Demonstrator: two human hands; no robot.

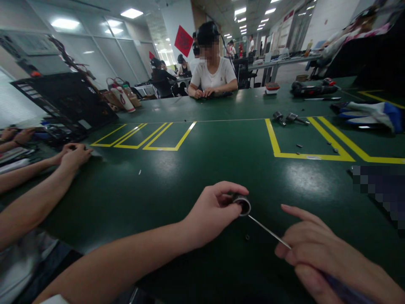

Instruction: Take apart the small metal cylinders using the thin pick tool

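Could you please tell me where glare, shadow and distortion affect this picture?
Head view: glare patches on the green tabletop; ceiling lights blown out; outer areas stretched and leaning, wide-angle style; inside of the metal cylinder in the left hand dark.

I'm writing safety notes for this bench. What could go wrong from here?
The thin-shafted tool might slip off the metal part and jab the left hand, whose fingers grip close by. The small dark piece lies loose below, so the right hand could knock it away.

A metal shaft (268, 232) bars passage right of the ring (249, 204); tabletop (226, 162) ahead is free.
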